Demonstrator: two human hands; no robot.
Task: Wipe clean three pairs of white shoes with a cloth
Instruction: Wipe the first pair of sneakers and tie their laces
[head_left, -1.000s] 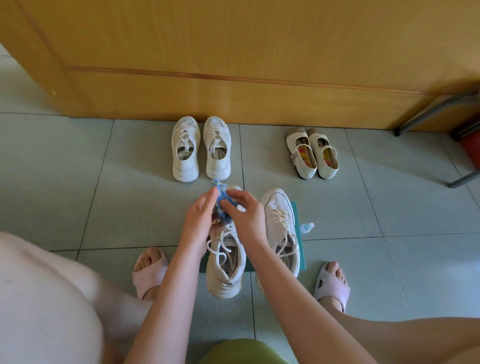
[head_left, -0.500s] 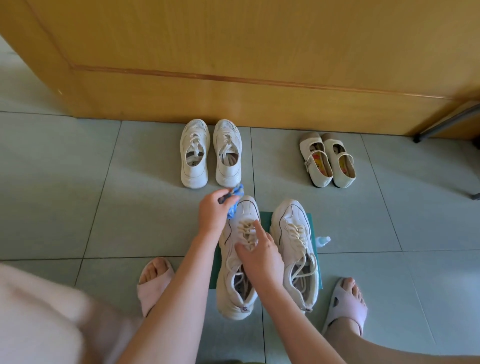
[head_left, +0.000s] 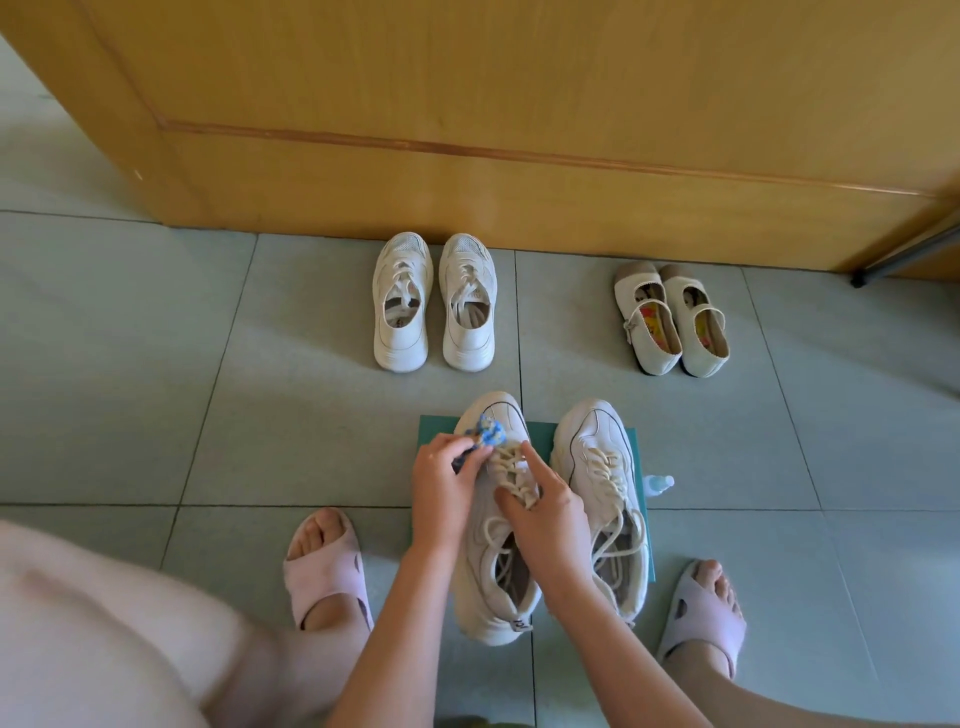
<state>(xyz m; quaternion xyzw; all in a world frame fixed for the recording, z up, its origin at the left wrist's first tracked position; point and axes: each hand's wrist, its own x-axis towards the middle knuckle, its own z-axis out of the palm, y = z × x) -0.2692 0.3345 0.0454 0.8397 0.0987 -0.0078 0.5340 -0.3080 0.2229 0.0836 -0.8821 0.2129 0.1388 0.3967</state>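
**Wiping under way**

Our right hand (head_left: 545, 514) grips the laces of the near shoe (head_left: 491, 597) on the green mat (head_left: 434, 431). Our left hand (head_left: 447, 488) pinches the blue cloth (head_left: 488, 431) against its toe. Farther, a sneaker pair (head_left: 434, 306) and a strap pair (head_left: 670, 322) stand by the door (head_left: 519, 104).

The near right sneaker (head_left: 597, 452) hides most of the small bottle (head_left: 661, 483).

Left hand (head_left: 445, 486) pinches a crumpled blue cloth (head_left: 488, 434) against the chunky white lace-up sneaker (head_left: 511, 413); right hand (head_left: 551, 517) apparently grips its laces.
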